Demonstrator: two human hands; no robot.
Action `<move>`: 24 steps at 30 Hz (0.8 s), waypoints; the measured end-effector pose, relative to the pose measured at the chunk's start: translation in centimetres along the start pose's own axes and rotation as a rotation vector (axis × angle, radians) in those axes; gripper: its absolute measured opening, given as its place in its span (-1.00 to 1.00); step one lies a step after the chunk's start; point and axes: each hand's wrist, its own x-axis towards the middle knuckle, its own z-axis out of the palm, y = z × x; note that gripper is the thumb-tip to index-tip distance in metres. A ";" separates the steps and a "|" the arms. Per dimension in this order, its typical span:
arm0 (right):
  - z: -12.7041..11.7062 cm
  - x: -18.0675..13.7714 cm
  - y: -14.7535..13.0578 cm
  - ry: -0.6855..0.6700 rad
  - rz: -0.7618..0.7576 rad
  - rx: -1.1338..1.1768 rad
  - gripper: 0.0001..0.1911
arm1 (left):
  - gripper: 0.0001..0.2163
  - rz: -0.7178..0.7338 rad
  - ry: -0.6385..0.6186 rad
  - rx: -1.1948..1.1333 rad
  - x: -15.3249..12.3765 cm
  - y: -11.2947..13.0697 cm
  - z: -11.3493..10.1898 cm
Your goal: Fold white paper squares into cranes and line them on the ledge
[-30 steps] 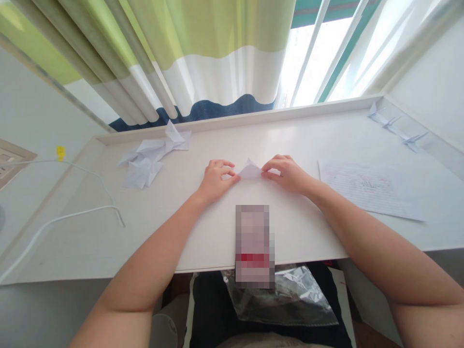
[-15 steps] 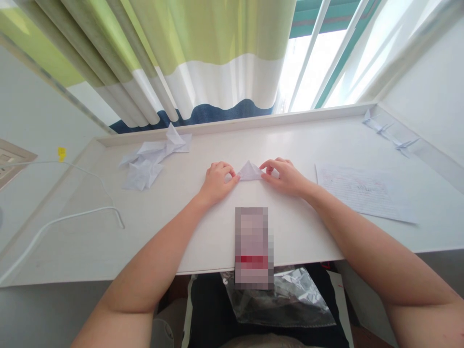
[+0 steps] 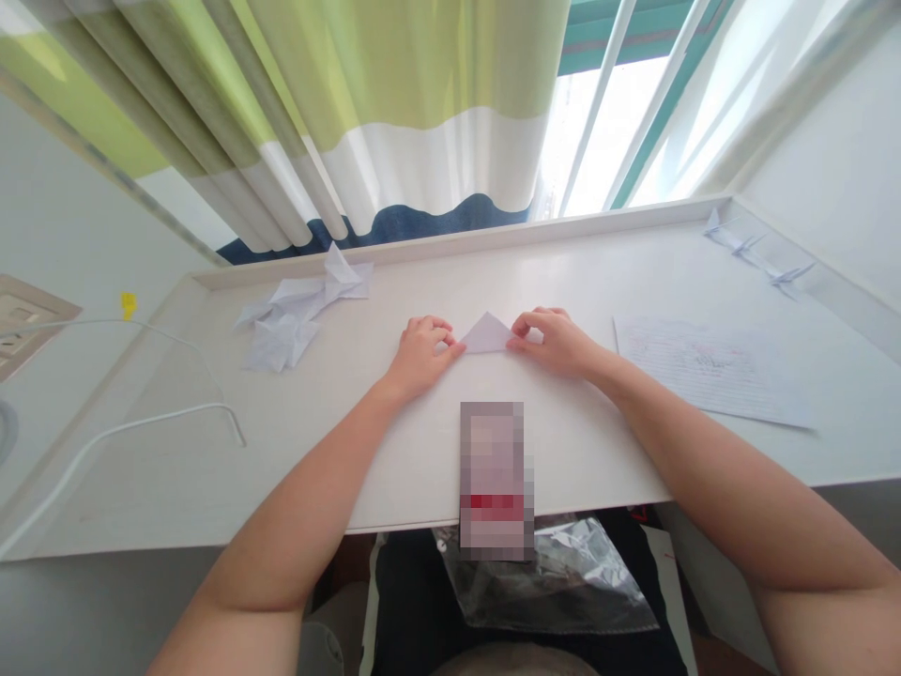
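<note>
A small white folded paper triangle (image 3: 487,335) lies in the middle of the white desk (image 3: 415,451), its point turned away from me. At its left corner, my left hand (image 3: 423,352) pinches the paper between thumb and fingers. My right hand (image 3: 553,340) grips the right corner the same way, with the thumb low and the index finger curled above. Between the two hands the face of the triangle looks smooth and flat.
Several folded white papers (image 3: 285,314) are heaped at the back left. Small paper figures (image 3: 744,244) stand at the back right, beyond a lined sheet (image 3: 710,371). A blurred-out phone-like object (image 3: 493,469) lies at the front edge; a white cable (image 3: 169,410) runs at left.
The creased, raised flap on the triangle has become a smooth, flat face. Both hands keep nearly the same places at its corners. The view has shifted slightly.
</note>
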 end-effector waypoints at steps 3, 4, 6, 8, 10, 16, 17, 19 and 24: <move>0.1 0.0 -0.1 0.007 0.010 0.018 -0.88 | -0.77 -0.024 0.024 0.007 0.1 0.2 0.2; 0.2 0.0 -0.2 0.009 0.008 0.025 -0.81 | -0.76 -0.029 0.033 0.010 0.1 0.4 0.3; 0.3 0.0 -0.3 0.011 -0.002 0.028 -0.70 | -0.76 -0.036 0.047 0.023 0.1 0.6 0.4; 0.4 -0.1 -0.3 0.012 -0.014 0.006 -0.63 | -0.77 -0.041 0.053 0.039 0.1 0.7 0.5; 0.4 -0.2 -0.3 0.032 -0.032 -0.044 -0.59 | -0.81 -0.049 0.060 0.054 0.1 0.7 0.5; 0.7 -0.5 -0.6 0.021 -0.291 -0.252 -0.57 | -0.70 0.081 -0.019 0.128 -0.1 0.8 0.4; 0.7 -0.5 -0.8 -0.007 -0.336 -0.281 -0.54 | -0.65 0.114 -0.042 0.149 -0.2 0.8 0.4; 0.7 -0.5 -1.0 -0.055 -0.393 -0.333 -0.52 | -0.62 0.149 -0.060 0.187 -0.2 0.6 0.5; 0.5 -0.5 -1.2 -0.084 -0.423 -0.452 -0.58 | -0.67 0.184 -0.052 0.251 -0.1 -0.1 0.5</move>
